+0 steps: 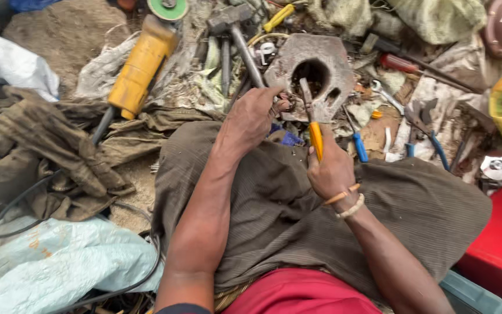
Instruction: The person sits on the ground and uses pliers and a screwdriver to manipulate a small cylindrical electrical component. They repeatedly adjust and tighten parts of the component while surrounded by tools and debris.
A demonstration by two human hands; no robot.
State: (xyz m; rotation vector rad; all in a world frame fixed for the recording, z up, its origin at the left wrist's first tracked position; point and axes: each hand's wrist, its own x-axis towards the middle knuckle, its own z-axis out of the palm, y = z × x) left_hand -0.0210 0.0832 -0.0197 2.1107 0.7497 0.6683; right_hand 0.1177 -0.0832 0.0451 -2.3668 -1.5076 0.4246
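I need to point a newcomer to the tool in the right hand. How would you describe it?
Start at the rusty metal block with a round hole above the lap. The right hand holds a yellow-handled screwdriver against it; nearby tools have blue or red handles.

Even, diffuse daylight; shadows soft, no strong glare. Centre sharp; frame edges curve outward with wide-angle distortion, and corner detail appears slightly soft.

Both forearms outstretched, left hand fingers curled, right hand in closed grip.
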